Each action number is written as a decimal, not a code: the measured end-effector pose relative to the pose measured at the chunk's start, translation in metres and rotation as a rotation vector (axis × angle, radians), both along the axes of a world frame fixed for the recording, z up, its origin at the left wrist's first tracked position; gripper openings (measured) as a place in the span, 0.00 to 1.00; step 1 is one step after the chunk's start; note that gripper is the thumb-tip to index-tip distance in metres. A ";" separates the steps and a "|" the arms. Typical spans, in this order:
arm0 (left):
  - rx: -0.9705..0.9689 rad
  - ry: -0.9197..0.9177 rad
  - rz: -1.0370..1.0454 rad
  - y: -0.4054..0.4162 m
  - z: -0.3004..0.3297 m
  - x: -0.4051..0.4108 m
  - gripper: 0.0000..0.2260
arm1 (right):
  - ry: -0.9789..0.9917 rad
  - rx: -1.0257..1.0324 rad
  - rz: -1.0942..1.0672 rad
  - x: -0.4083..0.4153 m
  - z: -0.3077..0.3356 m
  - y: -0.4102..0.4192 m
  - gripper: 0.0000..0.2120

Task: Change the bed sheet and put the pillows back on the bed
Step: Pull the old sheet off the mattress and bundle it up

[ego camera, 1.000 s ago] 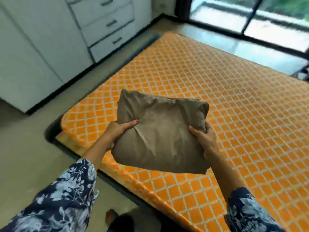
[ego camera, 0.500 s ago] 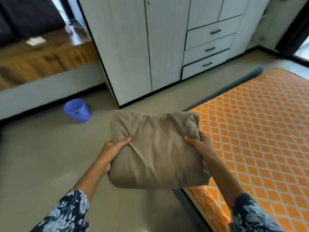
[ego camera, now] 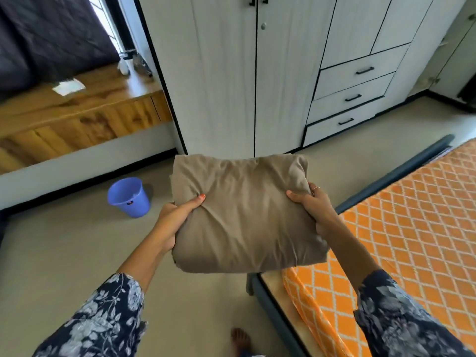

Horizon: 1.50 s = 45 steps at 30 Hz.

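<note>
Both hands gripping folded tan sheet (ego camera: 244, 215), held in air over floor. Left hand (ego camera: 175, 220) clamped on its left edge, thumb on top; right hand (ego camera: 313, 211) same on right edge. Orange-patterned mattress (ego camera: 401, 228) right of and below right hand. Blue bucket (ego camera: 128, 197) on floor, left of left hand.

Floor (ego camera: 64, 253): beige, carrying a blue bucket (ego camera: 128, 197), a white wardrobe (ego camera: 257, 73), a bare foot (ego camera: 239, 340).
Bed (ego camera: 270, 310): dark frame, bearing an orange diamond-patterned mattress (ego camera: 412, 228).
Wooden ledge (ego camera: 77, 109): white paper (ego camera: 68, 86) on top.
</note>
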<state>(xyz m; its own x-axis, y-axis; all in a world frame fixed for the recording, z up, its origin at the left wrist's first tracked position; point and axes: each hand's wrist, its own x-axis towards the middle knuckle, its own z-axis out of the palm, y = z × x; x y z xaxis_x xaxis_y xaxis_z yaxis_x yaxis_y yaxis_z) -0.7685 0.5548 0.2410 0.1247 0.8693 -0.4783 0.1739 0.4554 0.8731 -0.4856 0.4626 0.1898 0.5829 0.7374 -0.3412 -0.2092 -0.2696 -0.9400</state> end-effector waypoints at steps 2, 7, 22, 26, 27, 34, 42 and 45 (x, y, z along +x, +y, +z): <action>0.013 0.000 0.001 0.035 0.008 0.010 0.14 | -0.007 0.004 0.007 0.009 0.006 0.037 0.27; 0.046 0.023 -0.022 0.129 0.016 0.039 0.18 | -0.023 0.028 -0.010 0.037 0.011 0.122 0.29; 0.005 0.083 -0.451 0.405 -0.012 0.261 0.25 | -0.011 -0.025 -0.422 0.180 -0.011 0.285 0.30; -0.003 0.076 -0.648 0.429 -0.019 0.371 0.23 | -0.013 -0.074 -0.614 0.245 -0.012 0.274 0.32; 0.004 0.066 -0.680 0.428 -0.019 0.397 0.23 | -0.019 -0.084 -0.650 0.263 -0.013 0.269 0.32; -0.038 0.027 -0.836 0.428 -0.016 0.613 0.27 | -0.052 -0.108 -0.784 0.448 0.012 0.248 0.29; -0.033 -0.018 -0.920 0.446 0.002 0.818 0.25 | -0.083 -0.111 -0.848 0.631 0.038 0.257 0.31; -0.016 -0.019 -0.956 0.467 -0.003 0.900 0.27 | -0.102 -0.110 -0.874 0.707 0.033 0.272 0.28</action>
<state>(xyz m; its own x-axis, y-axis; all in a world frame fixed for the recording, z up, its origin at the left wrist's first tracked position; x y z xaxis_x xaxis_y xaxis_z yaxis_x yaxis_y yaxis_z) 0.1318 1.0213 0.2384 0.7863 0.3894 -0.4797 0.4644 0.1397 0.8745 0.2214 0.7349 0.2230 0.9538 -0.0194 -0.2998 -0.2994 -0.1422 -0.9435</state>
